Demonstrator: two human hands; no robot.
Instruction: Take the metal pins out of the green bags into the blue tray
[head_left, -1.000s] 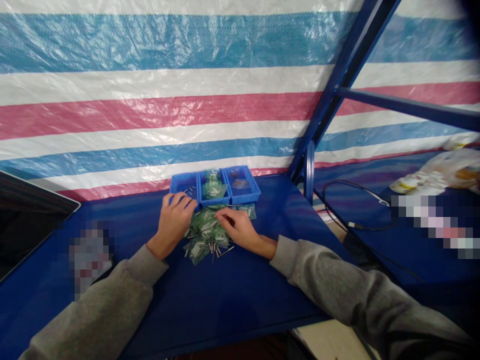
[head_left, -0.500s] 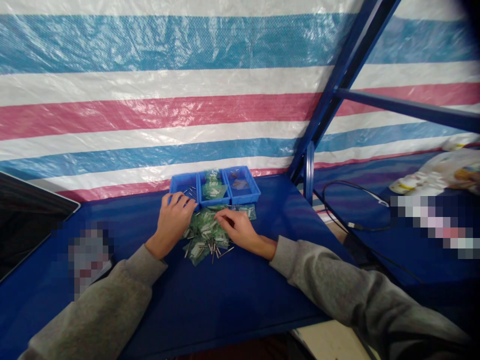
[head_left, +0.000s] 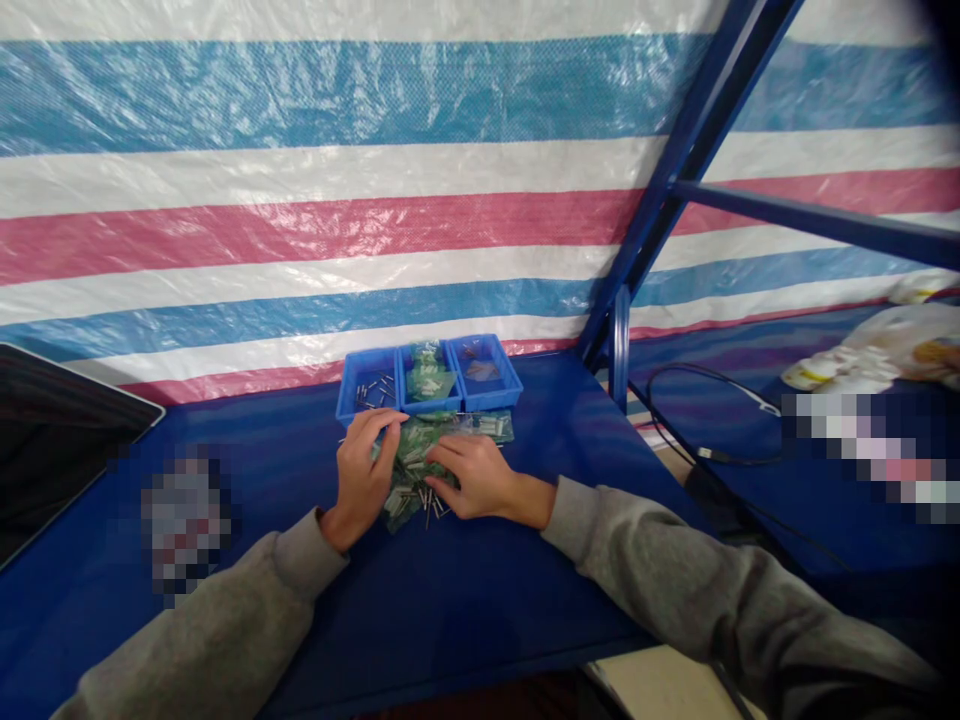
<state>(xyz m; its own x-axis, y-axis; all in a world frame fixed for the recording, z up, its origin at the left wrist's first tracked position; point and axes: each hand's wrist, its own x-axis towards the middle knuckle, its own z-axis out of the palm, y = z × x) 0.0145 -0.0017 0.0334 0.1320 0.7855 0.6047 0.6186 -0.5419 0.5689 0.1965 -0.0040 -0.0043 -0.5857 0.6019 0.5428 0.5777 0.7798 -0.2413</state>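
Over the left side of a pile of green-tinted plastic bags (head_left: 420, 430) is my left hand (head_left: 366, 475), just in front of the left blue bin (head_left: 341, 395). Its thumb and fingertips come together; whatever they pinch is too small to make out. My right hand (head_left: 478, 478) reaches onto the pile from the right, thumb and forefinger apart, with nothing visible between them. Loose metal pins (head_left: 428, 505) lie at the pile's near edge, beside the right thumb. Small metal pins (head_left: 371, 390) are scattered in the left bin.
Green bags of parts fill the middle blue bin (head_left: 429, 406); the right blue bin (head_left: 512, 378) holds a clear bag. A dark screen (head_left: 60, 450) stands at left, near a blurred-out object (head_left: 187, 520). A blue metal frame (head_left: 660, 200) and black cable (head_left: 720, 458) are at right.
My left hand has drawn back from the left bin toward the pile, uncovering the pins inside. The right hand has lowered slightly, its thumb and forefinger spreading over the pile.
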